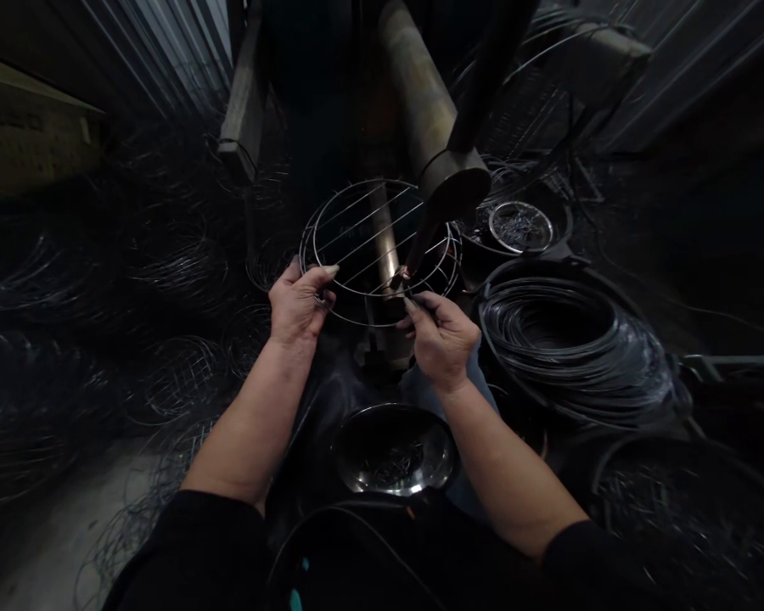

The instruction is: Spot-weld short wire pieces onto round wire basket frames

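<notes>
the round double-ringed wire rack (362, 242) sits under the spot welder's upper electrode (418, 242), its face upward and its parallel bars slanting up to the right. the left hand (296, 305) has thumb and fingers clamped on its left rim; the right hand (442, 335) pinches thumb and forefinger together by the near rim, anything between them hidden

rnd wire rack (362, 235) | 2 rings w/ parallel bars | held up | rim by metal rod (428, 227)
</notes>
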The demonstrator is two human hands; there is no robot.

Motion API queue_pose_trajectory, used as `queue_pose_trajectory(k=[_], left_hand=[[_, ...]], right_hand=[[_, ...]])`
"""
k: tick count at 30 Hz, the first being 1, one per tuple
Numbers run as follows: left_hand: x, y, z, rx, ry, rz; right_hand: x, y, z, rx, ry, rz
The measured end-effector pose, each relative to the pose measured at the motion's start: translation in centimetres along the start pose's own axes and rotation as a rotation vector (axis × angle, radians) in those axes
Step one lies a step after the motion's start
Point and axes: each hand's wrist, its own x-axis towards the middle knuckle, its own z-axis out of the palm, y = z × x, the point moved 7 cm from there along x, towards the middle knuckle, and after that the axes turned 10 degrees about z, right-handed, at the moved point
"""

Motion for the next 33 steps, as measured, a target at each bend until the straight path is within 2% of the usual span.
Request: queue_pose_trajectory(k=[10,26,30,33], left_hand=[[1.0,-0.4,0.3,-0.028,0.001,-0.030],[1.5,-0.6,0.6,-0.017,0.064,-0.072],[1.6,-0.7,0.5,0.003,0.087,-0.083],[1.6,-0.7,0.4,0.018,0.101,-0.084]], right_hand=[[0.8,-0.2,0.5,0.028,0.025,0.000],[1.7,-0.5,0.9,0.100,-0.027,0.113],[1.2,-0.9,0.9,0.004,-0.120,0.137],[0.8,-0.8,0.6,-0.088,-0.113,0.114]])
